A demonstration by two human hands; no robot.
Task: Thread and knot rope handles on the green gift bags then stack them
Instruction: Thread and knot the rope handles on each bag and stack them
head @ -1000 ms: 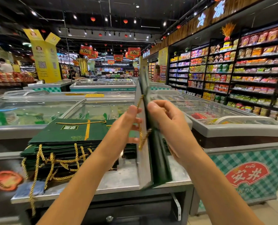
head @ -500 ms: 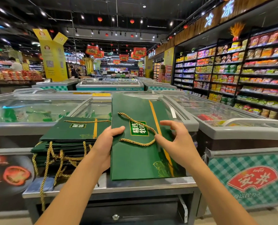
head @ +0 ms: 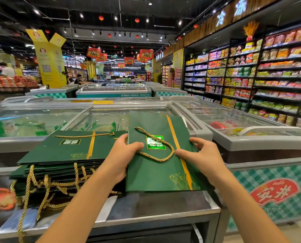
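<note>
you look to be at the stacking step. the green gift bag [head: 156, 174] between your hands already carries a rope handle [head: 161, 159], its gold loop lying across the printed face, so threading on this side seems done. the knots and any handle on the underside are hidden from view.

your left grip [head: 123, 158] pinches the bag's left edge, thumb on top beside one end of the rope, fingers tucked underneath. your right grip [head: 204, 158] holds the right edge, thumb pressed on the face just beside the gold stripe [head: 171, 130], fingers curled round the edge.

the bag lies flat and face up between both grips, just to the right of the stack [head: 72, 151] of finished bags. i cannot tell whether it rests on the bench [head: 163, 207] or hangs just above it.

the next move probably calls for carrying the bag left and setting it on top of the stack with its edges squared to the bags below. keep the loop flat on the face as you go. the stack's dangling ropes [head: 28, 183] spill over the bench front, so bring the bag in from above rather than sliding it in, or it may snag them.
</note>
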